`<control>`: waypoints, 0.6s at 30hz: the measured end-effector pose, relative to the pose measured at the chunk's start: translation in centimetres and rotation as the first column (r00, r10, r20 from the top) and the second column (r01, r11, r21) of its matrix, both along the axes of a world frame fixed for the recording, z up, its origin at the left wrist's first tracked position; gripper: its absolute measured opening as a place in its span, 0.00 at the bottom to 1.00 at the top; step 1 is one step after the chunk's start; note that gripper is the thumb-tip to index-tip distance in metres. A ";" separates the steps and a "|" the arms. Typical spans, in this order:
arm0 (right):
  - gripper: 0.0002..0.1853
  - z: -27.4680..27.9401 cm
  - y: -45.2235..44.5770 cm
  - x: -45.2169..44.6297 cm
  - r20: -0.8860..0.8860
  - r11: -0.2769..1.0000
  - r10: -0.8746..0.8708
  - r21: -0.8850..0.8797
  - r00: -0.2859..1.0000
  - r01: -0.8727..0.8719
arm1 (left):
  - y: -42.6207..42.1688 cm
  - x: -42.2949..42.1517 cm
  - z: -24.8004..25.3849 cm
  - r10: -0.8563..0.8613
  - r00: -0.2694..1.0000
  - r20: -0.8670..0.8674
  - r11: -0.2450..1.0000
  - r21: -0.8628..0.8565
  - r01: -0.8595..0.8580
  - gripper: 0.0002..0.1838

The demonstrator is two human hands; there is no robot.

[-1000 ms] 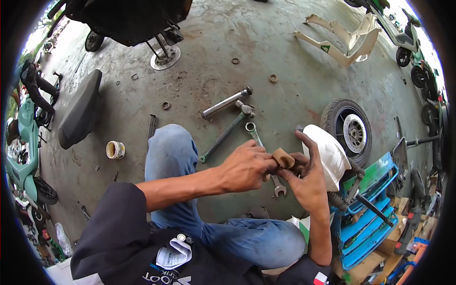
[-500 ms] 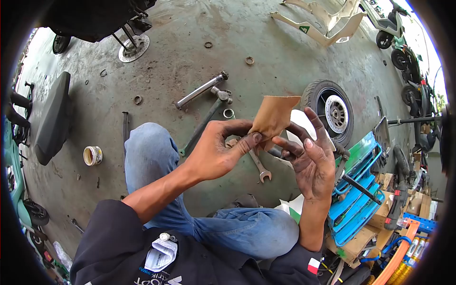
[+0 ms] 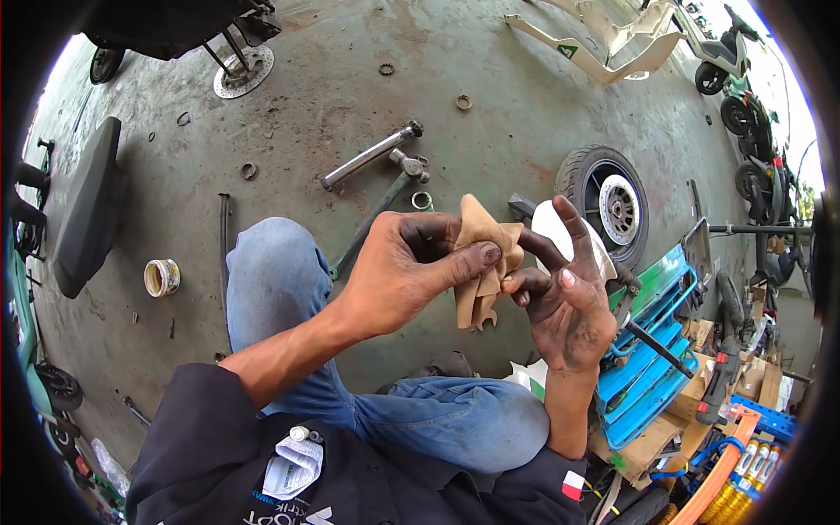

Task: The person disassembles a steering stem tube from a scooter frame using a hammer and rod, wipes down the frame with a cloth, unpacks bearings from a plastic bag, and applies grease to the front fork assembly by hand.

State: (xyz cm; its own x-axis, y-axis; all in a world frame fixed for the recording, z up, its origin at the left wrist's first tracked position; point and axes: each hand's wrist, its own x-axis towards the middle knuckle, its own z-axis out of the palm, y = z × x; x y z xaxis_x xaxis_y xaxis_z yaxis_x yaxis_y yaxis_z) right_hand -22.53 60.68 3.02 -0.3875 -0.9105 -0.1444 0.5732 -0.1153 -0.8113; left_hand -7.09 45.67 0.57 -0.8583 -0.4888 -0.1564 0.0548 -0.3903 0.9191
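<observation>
A crumpled piece of brown paper (image 3: 479, 236) is pinched between the thumb and fingers of my left hand (image 3: 395, 273), above the floor in front of my knees. Its folds hang below the thumb. My right hand (image 3: 573, 302) is right beside it, palm turned up and fingers apart, with some fingertips at the paper's right edge. Dark grime covers the fingers of both hands. Beneath the paper, the jaw of a wrench (image 3: 484, 320) barely shows. A hammer (image 3: 385, 197) and a chrome tube (image 3: 371, 156) lie on the floor beyond my left hand.
A wheel with tyre (image 3: 602, 201) lies to the right, beside a blue metal toolbox (image 3: 643, 376). At the left are a small open tub (image 3: 162, 278) and a black scooter seat (image 3: 87, 210). White body panels (image 3: 604, 52) lie far off, with parked scooters (image 3: 744, 114) at right.
The brown paper, spread fairly flat before, is now folded and crumpled in my left hand. My right hand has shifted slightly, and the view has moved a little.
</observation>
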 end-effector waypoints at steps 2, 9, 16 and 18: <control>0.43 -0.3 0.2 -0.2 0.109 0.998 -0.012 -0.060 0.994 0.019 | -0.1 0.4 0.6 0.005 0.999 0.035 1.000 -0.015 -0.005 0.17; 0.43 0.6 0.2 0.5 0.120 0.998 -0.028 -0.049 0.992 0.034 | 0.6 0.6 0.7 -0.026 0.996 -0.085 0.999 0.040 0.029 0.15; 0.43 1.3 0.2 1.2 0.026 0.999 -0.036 -0.028 0.999 0.037 | 0.7 1.3 0.9 -0.032 0.999 -0.044 0.996 -0.084 0.028 0.13; 0.43 1.5 0.2 1.4 -0.009 0.999 -0.040 -0.013 0.999 0.039 | 0.6 1.4 0.9 -0.036 0.999 0.003 0.992 -0.118 0.036 0.13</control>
